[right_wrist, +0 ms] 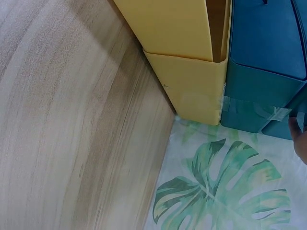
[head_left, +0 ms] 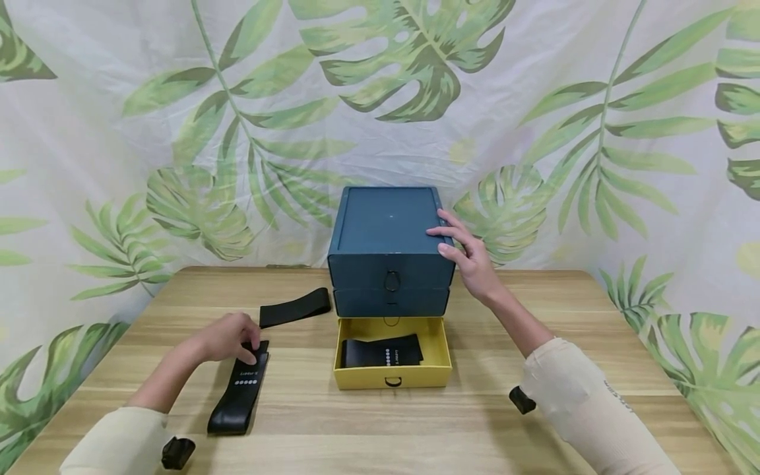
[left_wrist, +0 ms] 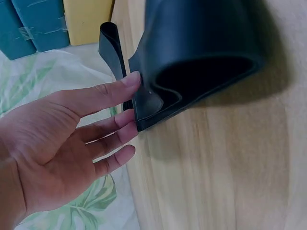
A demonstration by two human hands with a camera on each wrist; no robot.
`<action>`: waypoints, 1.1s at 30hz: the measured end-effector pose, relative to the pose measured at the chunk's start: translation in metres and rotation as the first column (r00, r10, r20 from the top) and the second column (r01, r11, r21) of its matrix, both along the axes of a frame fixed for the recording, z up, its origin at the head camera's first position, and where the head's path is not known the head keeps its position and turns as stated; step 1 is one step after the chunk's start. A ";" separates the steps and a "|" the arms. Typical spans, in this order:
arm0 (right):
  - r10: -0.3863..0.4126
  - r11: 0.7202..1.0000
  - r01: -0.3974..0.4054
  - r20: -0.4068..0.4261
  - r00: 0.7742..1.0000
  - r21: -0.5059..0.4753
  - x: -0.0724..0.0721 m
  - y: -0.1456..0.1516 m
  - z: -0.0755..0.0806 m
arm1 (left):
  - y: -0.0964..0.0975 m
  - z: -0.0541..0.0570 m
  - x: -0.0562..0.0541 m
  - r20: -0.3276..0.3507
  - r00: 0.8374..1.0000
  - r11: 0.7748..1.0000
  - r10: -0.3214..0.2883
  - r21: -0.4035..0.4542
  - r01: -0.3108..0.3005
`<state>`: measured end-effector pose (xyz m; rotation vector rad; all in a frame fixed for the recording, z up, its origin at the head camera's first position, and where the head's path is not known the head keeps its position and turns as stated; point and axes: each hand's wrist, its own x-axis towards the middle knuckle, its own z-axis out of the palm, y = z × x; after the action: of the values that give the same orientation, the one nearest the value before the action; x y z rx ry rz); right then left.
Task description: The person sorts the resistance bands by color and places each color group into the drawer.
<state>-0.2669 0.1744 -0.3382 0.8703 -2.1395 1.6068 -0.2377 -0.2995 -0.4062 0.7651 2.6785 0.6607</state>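
Observation:
At the table's left, my left hand (head_left: 228,340) pinches the far end of a black resistance band (head_left: 234,406), thumb above and fingertips beneath in the left wrist view. White dots and small lettering mark this flat loop. Just beyond lies a second black band (head_left: 297,308). My right hand (head_left: 472,260) rests on the right top edge of a stacked blue drawer box (head_left: 386,224), its fingers spread over the rim. Below the blue drawers, a yellow drawer (head_left: 392,379) is pulled out toward me, with a folded black band (head_left: 368,353) inside.
The wooden table (head_left: 368,435) ends at a leaf-print cloth (head_left: 380,145) hanging behind it. Clear tape (right_wrist: 249,109) runs along the side of the drawers. A small black wrist device (head_left: 178,453) sits by my left sleeve.

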 end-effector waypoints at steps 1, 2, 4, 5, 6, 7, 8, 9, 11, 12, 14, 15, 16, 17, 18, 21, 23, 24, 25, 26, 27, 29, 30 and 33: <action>0.001 1.000 -0.001 0.003 1.000 0.000 0.000 0.000 0.000 | -0.001 -0.001 0.000 -0.002 1.000 1.000 0.000 -0.008 0.000; 0.003 1.000 -0.003 0.005 1.000 -0.002 0.000 0.000 -0.001 | -0.001 -0.002 -0.001 -0.004 1.000 1.000 -0.003 -0.012 0.003; 0.005 1.000 -0.005 0.008 1.000 -0.004 0.000 0.000 -0.001 | -0.002 -0.003 0.000 -0.011 1.000 1.000 -0.003 -0.017 0.003; 0.004 1.000 -0.004 0.008 1.000 -0.004 0.000 0.000 -0.001 | -0.002 -0.003 0.000 -0.013 1.000 1.000 -0.002 -0.016 0.002; 0.004 1.000 -0.004 0.007 1.000 -0.005 -0.001 0.000 -0.001 | -0.002 -0.003 0.000 -0.014 1.000 1.000 -0.002 -0.014 0.002; 0.003 1.000 -0.003 0.007 1.000 -0.006 0.000 0.000 -0.001 | -0.003 -0.003 0.000 -0.015 1.000 1.000 -0.002 -0.009 0.002; 0.002 1.000 -0.002 0.006 1.000 -0.007 0.000 0.000 0.000 | -0.003 -0.004 0.000 -0.017 1.000 1.000 -0.007 -0.001 0.007; 0.002 1.000 -0.002 0.005 1.000 -0.007 0.000 0.000 0.000 | -0.004 -0.004 -0.001 -0.017 1.000 1.000 -0.009 0.007 0.010; 0.003 1.000 -0.003 0.005 1.000 -0.008 -0.001 0.000 -0.001 | -0.005 -0.004 -0.001 -0.018 1.000 1.000 -0.013 0.025 0.013; 0.003 1.000 -0.003 0.005 1.000 -0.007 -0.001 0.000 -0.001 | -0.005 -0.004 -0.001 -0.015 1.000 0.999 -0.010 0.036 0.010; 0.004 1.000 -0.004 0.004 1.000 -0.007 -0.001 0.000 -0.001 | -0.006 -0.004 -0.002 -0.005 1.000 0.998 0.002 0.062 -0.002; 0.003 1.000 -0.003 0.003 1.000 -0.006 -0.001 0.000 -0.001 | -0.006 -0.003 -0.002 0.002 1.000 0.997 0.010 0.072 -0.010; 0.002 1.000 -0.002 0.002 1.000 -0.006 -0.001 0.000 -0.001 | -0.007 -0.002 -0.002 0.008 1.000 0.997 0.019 0.079 -0.019; 0.001 1.000 -0.001 0.001 1.000 -0.007 -0.001 0.000 -0.001 | -0.007 -0.002 -0.002 0.013 1.000 0.996 0.027 0.083 -0.028; 0.000 1.000 0.000 0.000 1.000 -0.007 -0.001 0.000 -0.001 | -0.007 -0.001 -0.002 0.018 0.999 0.996 0.032 0.087 -0.034; 0.001 1.000 -0.001 0.000 1.000 -0.005 -0.001 0.000 -0.001 | -0.008 0.000 -0.003 0.033 0.999 0.995 0.038 0.089 -0.041; 0.001 1.000 -0.001 -0.001 1.000 -0.002 -0.001 0.001 -0.001 | -0.008 0.002 -0.004 0.040 0.999 0.997 0.031 0.075 -0.034; 0.002 1.000 -0.002 -0.001 1.000 0.000 -0.002 0.001 -0.001 | -0.008 0.003 -0.004 0.049 0.998 0.998 0.026 0.063 -0.029; 0.001 1.000 -0.001 -0.002 1.000 0.003 -0.002 0.001 -0.001 | -0.009 0.004 -0.004 0.059 0.998 0.999 0.018 0.048 -0.021; 0.001 1.000 -0.001 -0.002 1.000 0.002 -0.002 0.001 -0.001 | -0.009 0.005 -0.004 0.069 0.998 1.000 0.006 0.030 -0.008; 0.001 1.000 -0.001 -0.003 1.000 0.002 -0.002 0.001 -0.001 | -0.009 0.006 -0.004 0.080 0.997 1.000 -0.006 0.014 0.005; 0.001 1.000 -0.001 -0.003 1.000 -0.001 -0.002 0.001 -0.001 | -0.009 0.008 -0.004 0.113 0.993 1.000 -0.022 -0.003 0.022; 0.001 1.000 -0.001 -0.002 1.000 -0.003 -0.002 0.001 -0.001 | -0.009 0.008 -0.004 0.129 0.991 1.000 -0.030 -0.002 0.031; 0.000 1.000 0.000 -0.002 1.000 -0.010 -0.002 0.001 -0.001 | -0.007 0.010 -0.002 0.188 0.981 0.998 -0.045 0.049 0.037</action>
<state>-0.2685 0.1750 -0.3395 0.8686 -2.1283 1.6149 -0.2396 -0.3061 -0.3966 0.7278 2.4771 0.7461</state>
